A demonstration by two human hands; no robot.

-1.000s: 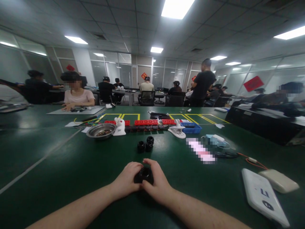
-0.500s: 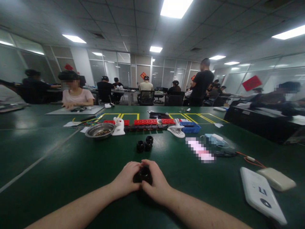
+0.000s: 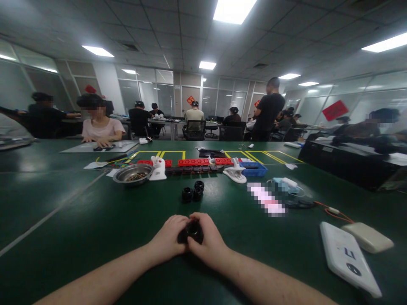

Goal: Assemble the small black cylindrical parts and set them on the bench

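A dark green table (image 3: 95, 224) with yellow taped boxes carries three black round fittings (image 3: 193, 193) just beyond the right hand (image 3: 206, 241). Farther out lie a metal bowl (image 3: 132, 173), red blocks (image 3: 193, 162) and a blue tray (image 3: 254, 170). Well right of that hand lie two white devices (image 3: 349, 258).

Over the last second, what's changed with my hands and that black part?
Almost nothing. Both hands, left hand and right hand, stay closed around the black round part, with only a slight shift of the fingers. The three black parts beyond and the metal bowl lie as before.
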